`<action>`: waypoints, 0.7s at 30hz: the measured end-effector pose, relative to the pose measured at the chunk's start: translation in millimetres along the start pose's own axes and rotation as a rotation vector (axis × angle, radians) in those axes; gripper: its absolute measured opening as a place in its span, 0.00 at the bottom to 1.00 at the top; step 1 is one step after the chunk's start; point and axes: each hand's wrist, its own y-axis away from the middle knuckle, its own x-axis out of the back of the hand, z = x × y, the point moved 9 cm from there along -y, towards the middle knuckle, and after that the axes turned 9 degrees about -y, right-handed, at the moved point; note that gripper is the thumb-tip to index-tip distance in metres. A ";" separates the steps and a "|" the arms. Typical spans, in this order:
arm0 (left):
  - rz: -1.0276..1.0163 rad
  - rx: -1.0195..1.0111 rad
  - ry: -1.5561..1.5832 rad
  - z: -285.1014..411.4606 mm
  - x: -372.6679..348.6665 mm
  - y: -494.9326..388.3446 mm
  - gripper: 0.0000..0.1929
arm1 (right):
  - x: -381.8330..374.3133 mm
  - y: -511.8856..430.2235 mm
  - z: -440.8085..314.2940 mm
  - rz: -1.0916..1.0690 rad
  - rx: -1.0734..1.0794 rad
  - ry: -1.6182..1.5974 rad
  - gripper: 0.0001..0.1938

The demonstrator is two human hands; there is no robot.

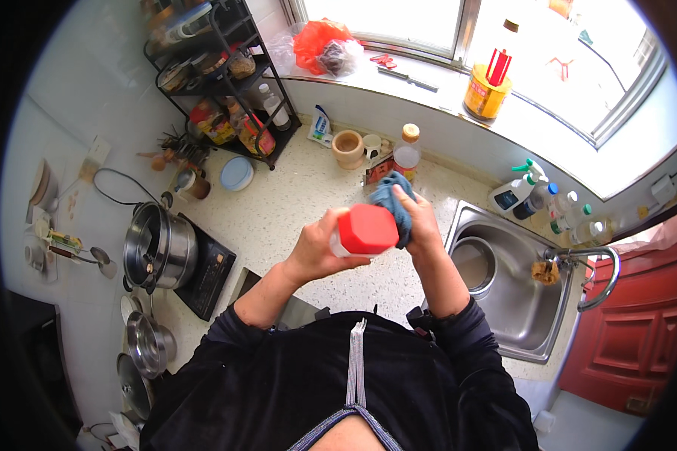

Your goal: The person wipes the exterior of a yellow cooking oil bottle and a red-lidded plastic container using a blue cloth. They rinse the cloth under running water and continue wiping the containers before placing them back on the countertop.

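Note:
My left hand [316, 248] grips a pale container with a large red lid [368, 230], raised over the speckled countertop [293, 197], the lid towards the camera. A bunched blue-grey cloth [394, 206] is in my right hand [420, 222], against the right side of the container; whether it touches the lid or the wall is hard to tell. Just behind the cloth stands a clear bottle with a yellowish cap [407, 152], beside a small red packet [379, 171]. A wooden mortar [348, 149] and a pale cup [372, 146] are a little to their left.
The steel sink [519, 299], with a metal pot [474, 264] in it, lies right. Spray and plastic bottles [536, 200] line its back. Left are a steel pot [166, 248], an induction cooker [209, 270], a blue-lidded tub [237, 173] and a black rack [225, 87]. A knife [407, 79] lies on the sill.

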 end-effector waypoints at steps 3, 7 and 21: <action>0.056 0.115 0.162 -22.6 1.4 -0.2 0.46 | 38.1 -7.8 20.7 0.042 -0.156 -0.065 0.18; 0.094 0.273 0.373 -44.6 -4.6 4.8 0.46 | 39.9 3.3 24.8 -0.029 -0.197 -0.145 0.21; -0.244 0.610 1.289 -61.7 -77.2 13.4 0.40 | 10.4 -20.4 47.8 0.140 -0.144 -0.291 0.18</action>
